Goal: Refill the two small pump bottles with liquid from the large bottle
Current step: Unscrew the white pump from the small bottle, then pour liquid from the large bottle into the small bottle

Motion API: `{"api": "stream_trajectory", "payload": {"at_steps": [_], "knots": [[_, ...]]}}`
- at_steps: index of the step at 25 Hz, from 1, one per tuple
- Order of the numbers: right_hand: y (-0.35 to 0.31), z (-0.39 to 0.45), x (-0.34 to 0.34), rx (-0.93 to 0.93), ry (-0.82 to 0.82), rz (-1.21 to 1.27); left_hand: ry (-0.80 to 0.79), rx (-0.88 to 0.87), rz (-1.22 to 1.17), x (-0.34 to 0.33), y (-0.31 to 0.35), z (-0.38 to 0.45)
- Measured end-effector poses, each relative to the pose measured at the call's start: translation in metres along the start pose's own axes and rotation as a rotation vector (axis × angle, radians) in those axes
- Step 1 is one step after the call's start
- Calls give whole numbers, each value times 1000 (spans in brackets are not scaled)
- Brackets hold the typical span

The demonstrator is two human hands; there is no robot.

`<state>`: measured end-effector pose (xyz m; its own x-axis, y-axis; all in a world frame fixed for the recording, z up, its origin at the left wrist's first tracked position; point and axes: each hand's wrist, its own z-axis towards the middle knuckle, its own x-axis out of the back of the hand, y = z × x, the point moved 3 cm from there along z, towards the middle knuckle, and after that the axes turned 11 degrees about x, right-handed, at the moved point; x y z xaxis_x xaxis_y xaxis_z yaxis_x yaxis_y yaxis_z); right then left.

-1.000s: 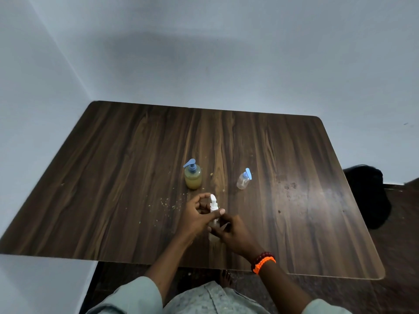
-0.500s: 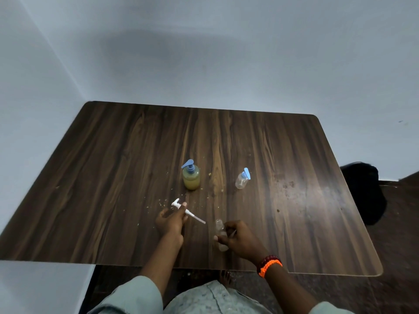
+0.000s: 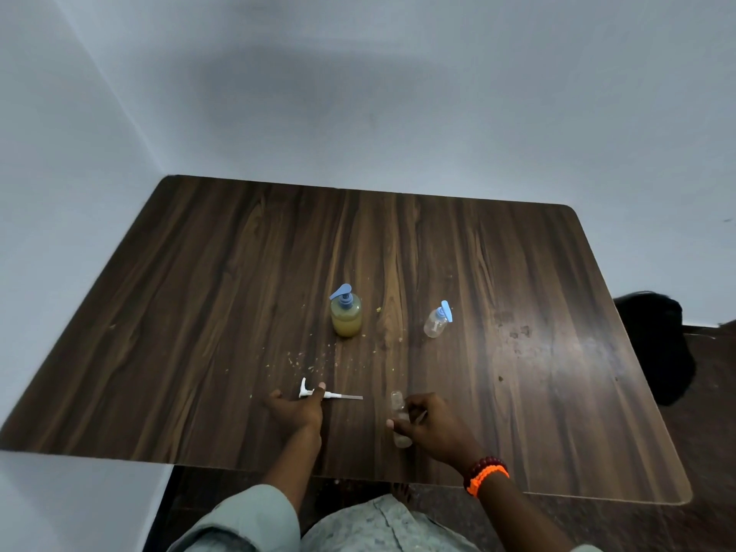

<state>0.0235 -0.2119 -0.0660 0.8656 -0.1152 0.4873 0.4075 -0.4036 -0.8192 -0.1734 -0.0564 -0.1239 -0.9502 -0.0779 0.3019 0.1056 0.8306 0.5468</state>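
Note:
The large bottle (image 3: pixel 345 317), with yellow liquid and a blue pump, stands mid-table. To its right is a small clear bottle (image 3: pixel 435 323) with a blue pump, leaning a little. A white pump head with its tube (image 3: pixel 331 395) lies flat on the table near the front edge. My left hand (image 3: pixel 298 408) rests on it, one fingertip over its collar and the thumb spread away. My right hand (image 3: pixel 432 428) grips the second small clear bottle (image 3: pixel 399 419), uncapped, just above the table.
The dark wooden table (image 3: pixel 199 312) fills a corner between two pale walls. Small crumbs (image 3: pixel 306 362) are scattered in front of the large bottle. A black object (image 3: pixel 653 344) sits on the floor past the table's right edge.
My left hand pulled the white pump out of the small bottle, carried it left and laid it flat on the table. My right hand kept hold of the bottle.

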Motion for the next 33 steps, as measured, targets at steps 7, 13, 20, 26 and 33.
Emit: {"api": "stream_trajectory", "payload": {"at_steps": [7,13,20,26,33], "knots": [[3,7,-3,-13,-7,-26,-9,-22,23,3,4,-3],[1,12,-5,-1,-6,-36,-52,-4,20,2,6,-2],[-3,11,-5,12,20,-35,-6,-40,76,10,7,-4],[-29,15,2,84,79,36,-169,-407,103,5,57,-59],[-69,39,3,249,95,47,-732,-383,421,-14,52,-97]]}}
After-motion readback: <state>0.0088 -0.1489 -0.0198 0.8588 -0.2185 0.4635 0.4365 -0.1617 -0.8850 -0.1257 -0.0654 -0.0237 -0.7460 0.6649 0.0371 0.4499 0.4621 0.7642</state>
